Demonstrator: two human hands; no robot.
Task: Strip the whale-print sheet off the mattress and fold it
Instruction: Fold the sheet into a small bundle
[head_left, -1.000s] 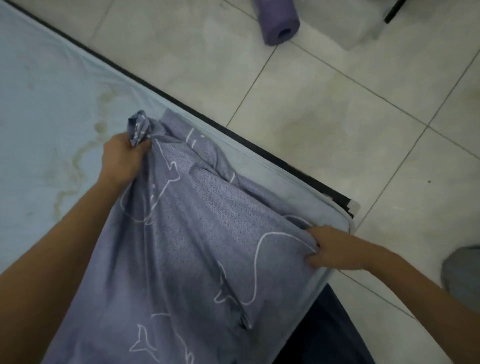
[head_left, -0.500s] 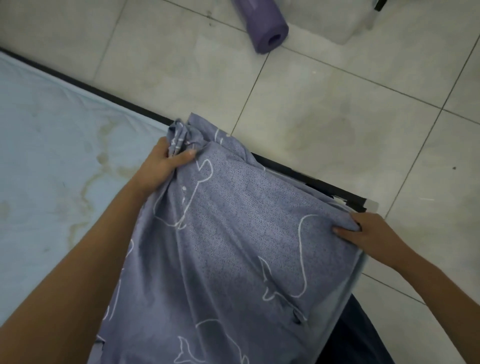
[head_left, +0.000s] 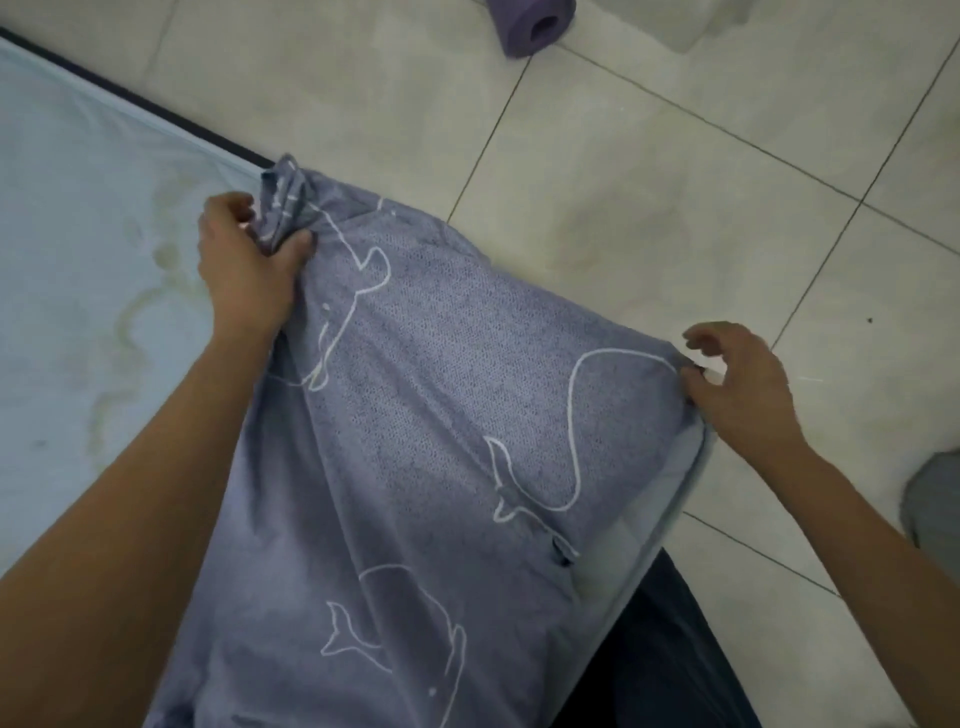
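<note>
The whale-print sheet (head_left: 441, 415) is purple-grey with white whale outlines and lies stretched between my hands over the mattress corner. My left hand (head_left: 244, 265) is shut on a bunched corner of the sheet near the far edge of the bare pale-blue mattress (head_left: 78, 234). At the sheet's right edge, my right hand (head_left: 737, 379) pinches the cloth with thumb and lower fingers while the upper fingers are spread. The mattress corner is hidden under the sheet.
Beige floor tiles (head_left: 623, 182) lie beyond the mattress edge. A purple rolled mat (head_left: 530, 23) lies on the floor at the top. A grey object (head_left: 935, 499) sits at the right edge. Dark trousers (head_left: 665, 649) show at the bottom.
Both hands have carried the sheet toward the mattress's far edge and right corner, spreading it wider. My right hand's upper fingers have opened.
</note>
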